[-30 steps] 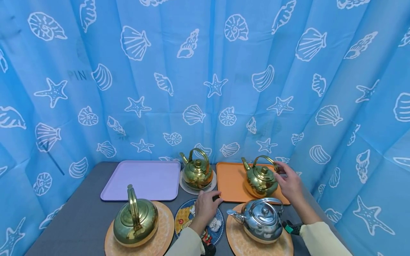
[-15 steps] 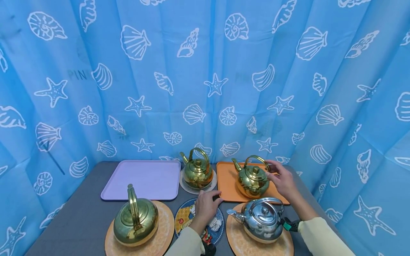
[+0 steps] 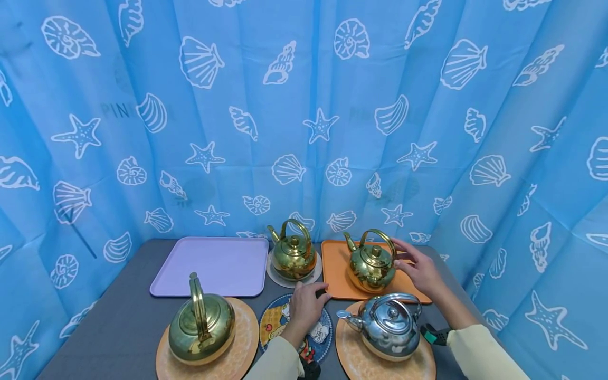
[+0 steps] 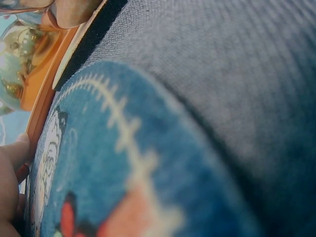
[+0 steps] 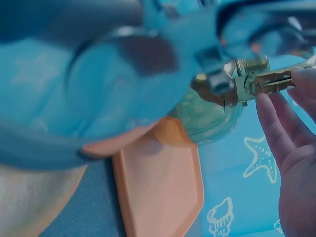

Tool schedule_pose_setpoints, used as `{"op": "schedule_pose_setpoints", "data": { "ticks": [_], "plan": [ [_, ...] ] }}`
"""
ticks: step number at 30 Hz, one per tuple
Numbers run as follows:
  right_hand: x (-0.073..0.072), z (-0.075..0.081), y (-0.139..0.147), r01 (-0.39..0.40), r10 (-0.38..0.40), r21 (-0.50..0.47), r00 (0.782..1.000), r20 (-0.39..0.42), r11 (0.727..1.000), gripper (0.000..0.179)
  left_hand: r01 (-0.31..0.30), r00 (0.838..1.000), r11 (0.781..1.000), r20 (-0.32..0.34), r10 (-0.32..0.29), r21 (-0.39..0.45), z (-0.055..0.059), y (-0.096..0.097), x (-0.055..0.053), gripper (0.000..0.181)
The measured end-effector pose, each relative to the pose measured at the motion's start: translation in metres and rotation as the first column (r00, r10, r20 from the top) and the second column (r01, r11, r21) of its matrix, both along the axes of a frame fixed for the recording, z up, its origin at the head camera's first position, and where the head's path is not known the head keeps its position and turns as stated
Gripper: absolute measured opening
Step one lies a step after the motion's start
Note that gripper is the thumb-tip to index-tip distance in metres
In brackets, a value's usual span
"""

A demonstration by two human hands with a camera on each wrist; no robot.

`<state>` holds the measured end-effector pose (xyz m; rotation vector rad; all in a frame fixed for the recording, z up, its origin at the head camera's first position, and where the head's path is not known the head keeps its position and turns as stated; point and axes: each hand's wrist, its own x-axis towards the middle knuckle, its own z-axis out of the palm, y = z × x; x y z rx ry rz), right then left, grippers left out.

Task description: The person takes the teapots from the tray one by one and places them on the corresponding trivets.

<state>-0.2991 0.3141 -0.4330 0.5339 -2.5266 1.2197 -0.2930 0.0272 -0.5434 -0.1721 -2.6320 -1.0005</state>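
Note:
On the orange tray (image 3: 335, 277) stands a gold kettle (image 3: 372, 266), its spout toward the left. My right hand (image 3: 420, 272) is at its right side, fingers fairly straight, fingertips touching the arched handle (image 5: 269, 84) near its lower end. My left hand (image 3: 306, 306) holds nothing and rests with loosely bent fingers over a round blue patterned mat (image 3: 323, 345). A second gold kettle (image 3: 294, 258) sits on a pale round mat behind that hand. In the right wrist view, a large silver kettle (image 5: 113, 94) in the foreground covers much of the gold one.
The silver kettle stands on a round tan board (image 3: 351, 364) at the front right. A larger gold kettle (image 3: 201, 330) occupies another tan board (image 3: 247, 327) at the front left. Behind it lies a lilac tray (image 3: 211, 266). A blue shell-print curtain (image 3: 304, 105) hangs along the back.
The gold kettle on the orange tray has shifted left, with my right hand following at its handle. My left hand has stayed in place.

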Motion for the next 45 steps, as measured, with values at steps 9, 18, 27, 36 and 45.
{"op": "schedule_pose_setpoints", "data": {
  "ticks": [9, 18, 27, 36, 45],
  "plan": [
    [0.004, -0.009, 0.009, 0.097, -0.093, 0.067, 0.994, -0.059, 0.993, 0.047, 0.013, 1.000, 1.000, 0.002, -0.013, 0.001, -0.001, -0.003, 0.001, 0.027],
    [0.011, -0.028, 0.021, 0.193, -0.192, 0.098, 0.981, -0.010, 0.976, 0.043, 0.016, 1.000, 1.000, 0.006, -0.016, 0.013, -0.002, -0.006, 0.001, 0.027],
    [0.016, -0.049, 0.038, 0.276, -0.293, 0.133, 0.948, 0.124, 0.952, 0.043, 0.015, 1.000, 1.000, 0.018, -0.015, -0.012, -0.001, -0.008, 0.002, 0.029],
    [0.023, -0.066, 0.055, 0.363, -0.381, 0.204, 0.923, 0.057, 0.909, 0.040, 0.072, 0.997, 0.997, 0.015, -0.073, 0.022, 0.002, -0.009, 0.008, 0.033],
    [0.024, -0.078, 0.068, 0.397, -0.446, 0.258, 0.879, 0.170, 0.881, 0.043, 0.096, 0.992, 0.991, 0.067, -0.103, 0.097, 0.005, -0.009, 0.009, 0.028]
  ]
}}
